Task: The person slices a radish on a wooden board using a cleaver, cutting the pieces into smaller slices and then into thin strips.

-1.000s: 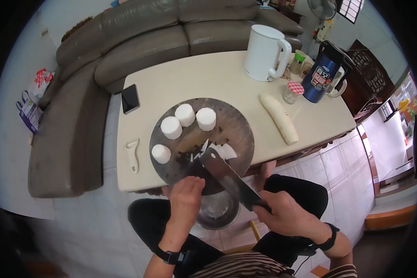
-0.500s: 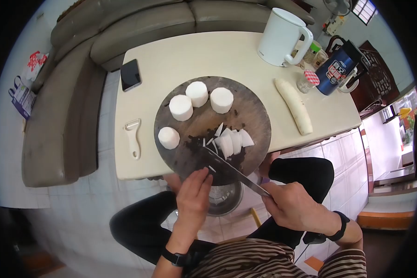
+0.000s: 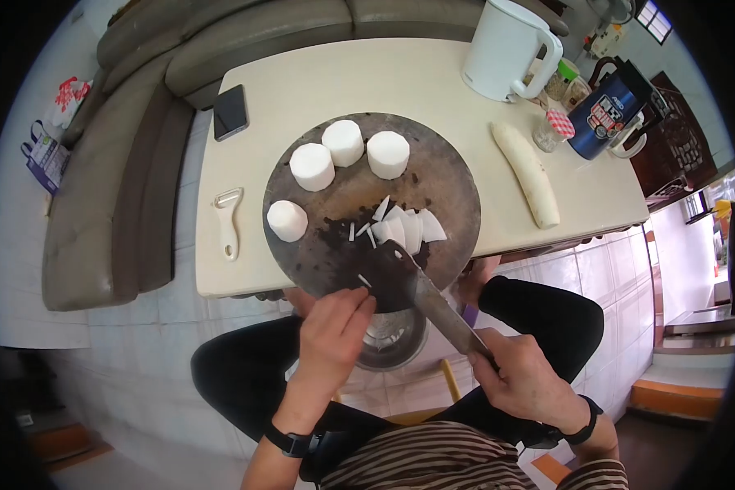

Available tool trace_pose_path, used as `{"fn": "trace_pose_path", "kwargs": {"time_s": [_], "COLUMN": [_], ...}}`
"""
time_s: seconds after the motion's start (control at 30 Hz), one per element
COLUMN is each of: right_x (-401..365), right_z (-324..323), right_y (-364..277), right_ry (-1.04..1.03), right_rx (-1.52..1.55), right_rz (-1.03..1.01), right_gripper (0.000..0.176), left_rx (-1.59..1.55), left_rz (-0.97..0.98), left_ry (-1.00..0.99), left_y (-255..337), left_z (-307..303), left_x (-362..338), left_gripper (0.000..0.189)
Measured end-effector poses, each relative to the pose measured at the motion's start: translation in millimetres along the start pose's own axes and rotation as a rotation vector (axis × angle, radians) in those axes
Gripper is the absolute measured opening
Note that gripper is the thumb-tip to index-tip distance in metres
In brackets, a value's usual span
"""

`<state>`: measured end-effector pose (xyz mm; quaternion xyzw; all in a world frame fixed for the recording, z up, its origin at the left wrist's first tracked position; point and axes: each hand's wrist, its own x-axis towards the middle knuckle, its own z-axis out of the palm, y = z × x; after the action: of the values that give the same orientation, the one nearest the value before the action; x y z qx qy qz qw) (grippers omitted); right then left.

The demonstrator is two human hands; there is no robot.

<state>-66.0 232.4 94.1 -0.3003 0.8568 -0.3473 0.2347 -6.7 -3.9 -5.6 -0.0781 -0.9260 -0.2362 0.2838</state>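
Observation:
My right hand (image 3: 524,376) is wrapped round the handle of a kitchen knife (image 3: 447,314). Its blade slants up over the round dark cutting board (image 3: 433,163), tip beside several white radish slices (image 3: 407,229). A small bit of white clings near the tip. At the board's near edge is my left hand (image 3: 335,325), fingers bunched together; whatever they hold, if anything, is hidden. Just past its fingertips lies a thin radish strip (image 3: 364,280). More slivers are scattered left of the slices. Several thick peeled radish chunks (image 3: 312,167) stand toward the board's far and left sides.
A whole white radish (image 3: 527,175) lies on the table (image 3: 335,73), right of the board. Behind it are a glass jar (image 3: 554,131), a blue flask (image 3: 608,114) and a white kettle (image 3: 506,53). Leftward are a peeler (image 3: 226,222) and phone (image 3: 230,113). A metal basin (image 3: 408,351) sits below.
The knife has shifted right and its blade has turned to show its broad side. My left hand has stayed near the board's front edge. The whole view has tilted slightly.

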Motion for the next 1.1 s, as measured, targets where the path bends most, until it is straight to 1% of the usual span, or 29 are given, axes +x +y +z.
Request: {"fn": "trace_pose_path", "kwargs": {"time_s": [0.13,0.17,0.2,0.27,0.3,0.33,0.4,0.5,0.63,0.7,0.8,0.9,1.03,1.1], "right_x": [-6,-7,-8,-8,-8,-8,-7,-8,-11,-11,-11,-13,-13,-12], "right_z": [2,2,1,-1,-2,-2,-2,0,-1,0,2,4,5,3], "right_y": [5,6,7,7,7,8,8,7,5,4,2,3,4,3], "right_ry": [0.019,-0.018,-0.054,-0.053,-0.058,-0.057,-0.094,-0.101,-0.123,-0.138,-0.148,-0.153,-0.14,-0.178], "right_rx": [0.045,0.04,0.034,0.037,0.034,0.039,0.039,0.078,0.078,0.125,0.133,0.132,0.13,0.098], "right_rz": [-0.028,-0.035,-0.038,-0.049,-0.063,-0.061,-0.072,-0.07,-0.064,-0.054,-0.037,-0.022,-0.028,-0.026], "right_gripper": [0.008,0.01,0.017,0.017,0.017,0.017,0.017,0.017,0.018,0.021,0.024,0.025,0.024,0.022], "left_rx": [0.007,-0.012,-0.013,-0.085,-0.039,-0.039,0.019,0.047,0.055,0.068,0.047,0.065,0.075,0.095], "left_rz": [-0.033,-0.057,-0.048,-0.179,-0.129,-0.127,-0.055,-0.027,-0.011,0.002,-0.029,-0.017,-0.019,-0.031], "left_ry": [0.015,0.035,0.025,0.082,0.068,0.063,-0.02,-0.034,-0.054,-0.043,-0.028,-0.024,-0.02,-0.012], "left_y": [6,7,9,9,6,3,-2,-2,-1,-3,-1,-2,1,2], "left_z": [2,2,0,-7,-9,-10,-9,-10,-9,-8,-7,-5,-3,-2], "left_x": [-6,-6,-7,-7,-7,-7,-10,-8,-4,-5,-4,-6,-6,-5], "left_gripper": [0.031,0.033,0.033,0.035,0.028,0.028,0.042,0.043,0.041,0.034,0.036,0.034,0.034,0.034]}}
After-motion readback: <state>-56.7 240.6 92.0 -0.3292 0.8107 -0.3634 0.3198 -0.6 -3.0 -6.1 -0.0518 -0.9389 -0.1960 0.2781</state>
